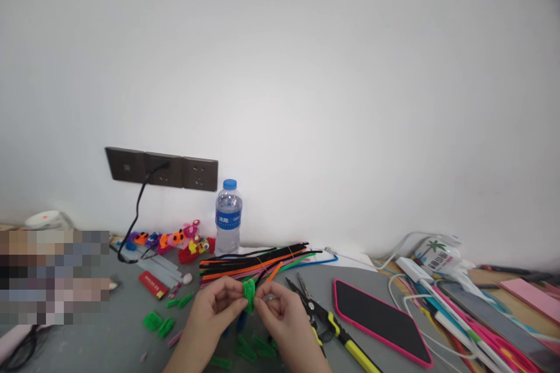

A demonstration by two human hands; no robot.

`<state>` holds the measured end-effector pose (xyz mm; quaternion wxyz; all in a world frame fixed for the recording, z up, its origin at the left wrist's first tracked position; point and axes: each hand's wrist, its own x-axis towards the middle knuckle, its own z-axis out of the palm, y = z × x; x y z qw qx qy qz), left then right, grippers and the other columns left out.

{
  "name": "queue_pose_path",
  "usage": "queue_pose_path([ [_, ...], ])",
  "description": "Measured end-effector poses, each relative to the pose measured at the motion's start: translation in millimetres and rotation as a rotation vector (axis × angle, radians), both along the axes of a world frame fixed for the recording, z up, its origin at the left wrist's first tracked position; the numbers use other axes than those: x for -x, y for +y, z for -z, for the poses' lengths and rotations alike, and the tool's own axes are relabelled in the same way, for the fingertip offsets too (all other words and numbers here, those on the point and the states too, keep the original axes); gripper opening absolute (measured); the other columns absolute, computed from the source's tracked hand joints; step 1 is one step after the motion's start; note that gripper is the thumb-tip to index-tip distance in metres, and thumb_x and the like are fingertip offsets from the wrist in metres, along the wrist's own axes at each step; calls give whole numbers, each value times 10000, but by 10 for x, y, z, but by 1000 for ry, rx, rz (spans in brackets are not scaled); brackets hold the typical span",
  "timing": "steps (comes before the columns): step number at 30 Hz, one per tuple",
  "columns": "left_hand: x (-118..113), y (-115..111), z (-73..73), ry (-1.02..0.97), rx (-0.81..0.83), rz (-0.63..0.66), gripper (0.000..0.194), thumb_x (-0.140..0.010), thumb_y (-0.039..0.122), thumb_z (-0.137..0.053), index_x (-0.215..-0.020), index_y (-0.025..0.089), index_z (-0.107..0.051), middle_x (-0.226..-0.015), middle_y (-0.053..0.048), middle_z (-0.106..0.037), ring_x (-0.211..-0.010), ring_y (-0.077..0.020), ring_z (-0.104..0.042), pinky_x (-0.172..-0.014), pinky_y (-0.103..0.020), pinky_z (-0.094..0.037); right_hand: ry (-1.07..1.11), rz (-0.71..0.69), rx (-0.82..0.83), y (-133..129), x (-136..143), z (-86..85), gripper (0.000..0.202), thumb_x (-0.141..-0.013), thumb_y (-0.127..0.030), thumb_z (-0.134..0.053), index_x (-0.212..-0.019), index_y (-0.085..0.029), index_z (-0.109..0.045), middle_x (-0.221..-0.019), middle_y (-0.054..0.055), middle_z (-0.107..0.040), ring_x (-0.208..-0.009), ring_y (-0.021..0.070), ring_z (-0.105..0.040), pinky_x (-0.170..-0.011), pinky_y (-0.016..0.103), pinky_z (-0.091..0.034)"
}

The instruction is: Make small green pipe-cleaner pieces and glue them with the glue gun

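A looped piece of green pipe cleaner [249, 293] is held upright between both hands over the grey table mat. My left hand [219, 307] pinches it from the left with thumb and forefinger. From the other side, the fingertips of my right hand [282, 310] close on its edge. Below and between my wrists lie more bent green pipe cleaner pieces [247, 348], partly covered by my hands. Further folded green pieces [154, 321] rest left of my left hand. Just behind my fingers is a bundle of straight pipe cleaners [258, 262] in black, orange and pink.
Yellow-and-black pliers [336, 326] lie right of my right hand, beside a pink-cased phone [380, 322]. A water bottle [228, 218] stands against the wall. Pipe-cleaner figures [177, 239], glue sticks [161, 268] and a red lighter-like item [153, 284] are at left. Cables and stationery crowd the right.
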<state>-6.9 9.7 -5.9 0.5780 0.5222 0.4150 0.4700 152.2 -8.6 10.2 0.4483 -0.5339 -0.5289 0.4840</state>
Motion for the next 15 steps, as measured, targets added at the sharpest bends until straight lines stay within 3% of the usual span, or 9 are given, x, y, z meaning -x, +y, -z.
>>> queue_pose_path([
  [15, -4, -6, -25, 11, -17, -11, 186, -664, 313, -789, -770, 175, -723, -759, -57, -762, -745, -215, -692, -696, -259, -529, 58, 3, -8, -16, 11, -35, 357, -676, -469, -718, -640, -177, -516, -410, -123, -235, -401, 49, -179, -408, 192, -110],
])
